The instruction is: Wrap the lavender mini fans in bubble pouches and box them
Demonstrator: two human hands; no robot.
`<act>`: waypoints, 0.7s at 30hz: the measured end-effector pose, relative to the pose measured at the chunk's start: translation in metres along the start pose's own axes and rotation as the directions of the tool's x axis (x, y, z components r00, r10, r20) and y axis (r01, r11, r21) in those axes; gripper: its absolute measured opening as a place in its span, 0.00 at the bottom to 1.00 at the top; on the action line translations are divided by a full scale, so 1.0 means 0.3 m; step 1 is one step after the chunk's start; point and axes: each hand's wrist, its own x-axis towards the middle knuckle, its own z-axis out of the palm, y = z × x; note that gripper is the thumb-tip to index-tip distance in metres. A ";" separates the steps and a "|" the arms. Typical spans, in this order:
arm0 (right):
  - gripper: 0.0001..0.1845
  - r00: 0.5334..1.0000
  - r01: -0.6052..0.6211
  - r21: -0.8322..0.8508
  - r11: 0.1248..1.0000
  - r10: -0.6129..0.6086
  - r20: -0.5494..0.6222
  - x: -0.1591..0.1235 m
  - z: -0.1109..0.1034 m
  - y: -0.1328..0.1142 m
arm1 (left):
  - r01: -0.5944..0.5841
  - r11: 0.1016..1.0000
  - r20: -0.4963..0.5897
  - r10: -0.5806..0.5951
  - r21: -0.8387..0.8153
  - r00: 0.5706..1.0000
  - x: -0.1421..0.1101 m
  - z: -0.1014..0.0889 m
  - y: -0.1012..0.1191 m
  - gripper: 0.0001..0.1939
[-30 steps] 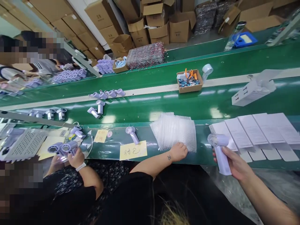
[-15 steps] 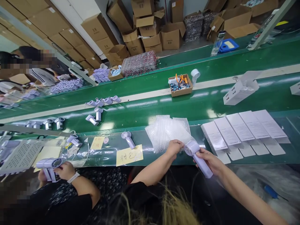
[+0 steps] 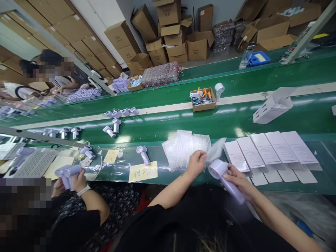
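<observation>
My right hand (image 3: pixel 237 180) is closed around the handle of a lilac handheld fan (image 3: pixel 219 169), its round head pointing toward my left hand. Pinched in my left hand (image 3: pixel 197 163) is a translucent bubble bag (image 3: pixel 216 149), raised just above the fan head. A pile of flat bubble bags (image 3: pixel 185 147) lies on the bench beyond my left hand. To the left, another lilac fan (image 3: pixel 143 154) lies by a yellow paper note (image 3: pixel 143 171) with handwriting.
Several white boxes (image 3: pixel 250 154) lie in a row at right, flaps toward me. A small carton of tools (image 3: pixel 203 105) and an open white box (image 3: pixel 273 106) stand on the green conveyor. At left, a co-worker's hands (image 3: pixel 78 180) hold lilac fans.
My left hand has lifted the bubble bag off the pile, up and to the right beside the fan. The fan has shifted slightly right and down in my right hand.
</observation>
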 end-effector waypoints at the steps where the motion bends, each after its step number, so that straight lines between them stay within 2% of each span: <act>1: 0.35 0.997 -0.040 0.049 0.998 0.037 0.063 -0.022 -0.017 -0.018 | 0.062 0.998 -0.054 -0.063 -0.025 0.997 0.014 -0.005 -0.006 0.08; 3: 0.43 0.983 -0.117 0.096 0.988 0.102 0.155 -0.053 -0.044 -0.046 | 0.087 0.996 -0.057 -0.088 -0.032 0.994 0.022 -0.014 -0.006 0.08; 5: 0.46 0.977 -0.135 0.126 0.983 0.111 0.183 -0.061 -0.049 -0.057 | 0.005 0.999 0.020 -0.005 0.032 1.000 0.001 -0.013 0.012 0.08; 8: 0.41 0.976 -0.093 0.161 0.983 0.058 0.209 -0.041 -0.021 -0.054 | -0.154 0.978 0.194 0.125 0.141 0.973 -0.054 0.009 0.047 0.06; 10: 0.36 0.971 -0.079 0.143 0.987 0.044 0.233 -0.029 0.002 -0.050 | -0.163 0.979 0.281 0.122 0.126 0.952 -0.082 0.028 0.053 0.04; 11: 0.33 0.971 -0.077 0.124 0.989 0.046 0.236 -0.026 0.010 -0.048 | -0.108 0.991 0.284 0.081 0.080 0.955 -0.090 0.038 0.048 0.03; 13: 0.27 0.977 -0.070 0.082 0.994 0.052 0.204 -0.028 0.015 -0.047 | 0.111 0.991 0.207 -0.092 -0.080 0.974 -0.095 0.051 0.032 0.05; 15: 0.23 0.989 -0.069 0.055 0.996 0.061 0.134 -0.037 0.013 -0.044 | 0.320 0.903 0.129 -0.295 -0.285 0.947 -0.095 0.055 0.020 0.09; 16: 0.21 0.993 -0.074 0.048 0.996 0.069 0.098 -0.041 0.012 -0.042 | 0.361 0.858 0.113 -0.344 -0.365 0.932 -0.097 0.052 0.019 0.10; 17: 0.20 0.995 -0.082 0.045 0.996 0.079 0.066 -0.046 0.012 -0.039 | 0.350 0.841 0.100 -0.340 -0.413 0.935 -0.103 0.045 0.023 0.11; 18: 0.20 0.995 -0.091 0.044 0.995 0.090 0.041 -0.050 0.014 -0.036 | 0.292 0.857 0.082 -0.285 -0.424 0.955 -0.112 0.036 0.030 0.11; 20: 0.19 0.994 -0.106 0.040 0.994 0.106 0.003 -0.056 0.026 -0.031 | 0.077 0.941 0.026 -0.072 -0.330 0.997 -0.143 0.011 0.047 0.09; 21: 0.19 0.994 -0.108 0.040 0.993 0.109 -0.017 -0.059 0.034 -0.028 | -0.047 0.970 0.012 0.051 -0.240 0.999 -0.163 -0.002 0.054 0.08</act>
